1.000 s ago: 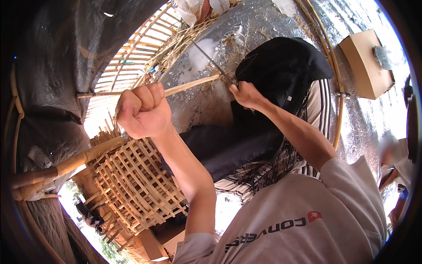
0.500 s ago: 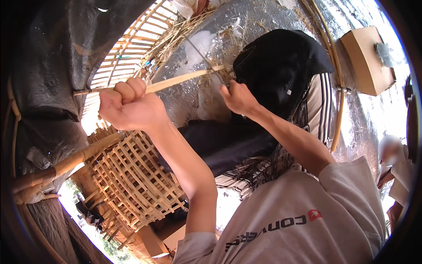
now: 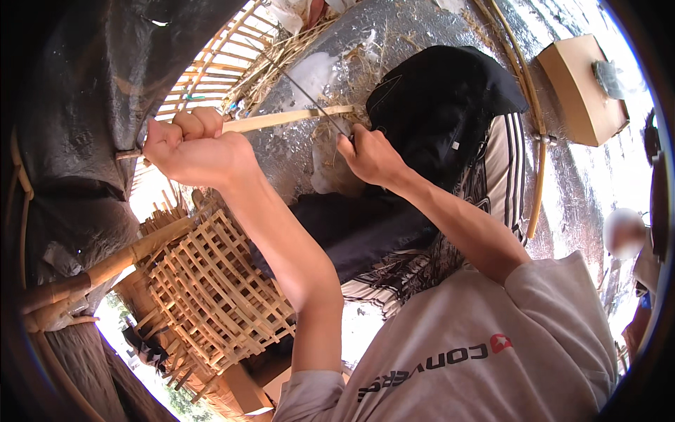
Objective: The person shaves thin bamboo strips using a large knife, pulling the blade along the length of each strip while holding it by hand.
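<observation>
Strip of pale wood [image 3: 281,121] stretched from my left grip [image 3: 197,151], which was clenched around it, toward the black cloth [image 3: 446,98]. My right grip [image 3: 371,155] was closed on a long, thin knife [image 3: 304,91], its blade crossing the strip; I couldn't tell whether they touched. Slatted lattice [image 3: 219,292] sat at my left.

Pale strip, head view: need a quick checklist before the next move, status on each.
1. Left hand closed on the pale strip: ok.
2. Right hand closed on the knife: ok, handle mostly hidden.
3. Knife crosses the strip away from the left fingers: ok.
4. Knife edge seated on the strip: cannot tell, contact unclear.
5. Strip's far end clear of the black cloth: cannot tell, they look close.
6. Hands gloved: not ok, both bare.
</observation>
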`<action>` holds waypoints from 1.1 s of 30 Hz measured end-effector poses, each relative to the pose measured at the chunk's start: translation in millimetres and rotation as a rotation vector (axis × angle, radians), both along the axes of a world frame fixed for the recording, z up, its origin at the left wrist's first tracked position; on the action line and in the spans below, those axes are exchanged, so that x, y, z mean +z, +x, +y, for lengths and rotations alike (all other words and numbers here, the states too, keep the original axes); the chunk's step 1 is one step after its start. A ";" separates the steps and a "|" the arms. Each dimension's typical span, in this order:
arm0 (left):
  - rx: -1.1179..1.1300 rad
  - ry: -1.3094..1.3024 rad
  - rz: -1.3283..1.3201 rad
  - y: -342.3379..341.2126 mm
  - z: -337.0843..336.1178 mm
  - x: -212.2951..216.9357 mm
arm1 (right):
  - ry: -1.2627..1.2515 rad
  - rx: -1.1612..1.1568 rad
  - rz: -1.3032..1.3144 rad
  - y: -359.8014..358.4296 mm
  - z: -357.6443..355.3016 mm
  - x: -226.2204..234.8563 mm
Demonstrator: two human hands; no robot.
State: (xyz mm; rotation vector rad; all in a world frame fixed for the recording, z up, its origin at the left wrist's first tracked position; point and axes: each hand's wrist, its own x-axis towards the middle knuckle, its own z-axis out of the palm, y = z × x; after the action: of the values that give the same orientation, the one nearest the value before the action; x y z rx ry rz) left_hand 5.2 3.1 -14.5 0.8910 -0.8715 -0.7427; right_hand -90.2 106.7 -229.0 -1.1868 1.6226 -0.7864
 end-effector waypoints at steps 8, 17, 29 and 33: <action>0.029 0.000 0.030 1.3 -2.0 5.4 | 0.135 0.030 -0.007 -12.3 4.3 8.7; 0.079 0.011 0.108 15.4 2.9 1.5 | 0.384 0.089 -0.054 -21.4 7.6 0.2; -0.132 -0.002 0.092 17.0 9.3 -1.4 | 0.360 0.080 -0.162 -31.2 17.7 11.0; -0.431 -0.048 -0.002 17.5 6.6 -1.1 | 0.115 0.140 -0.117 -32.4 18.6 12.1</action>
State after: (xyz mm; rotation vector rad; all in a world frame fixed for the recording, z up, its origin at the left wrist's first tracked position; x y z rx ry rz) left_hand 22.7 9.7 -15.6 0.6663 -1.0941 -1.0872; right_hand -122.7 125.3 -216.9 -1.1378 1.4524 -0.6521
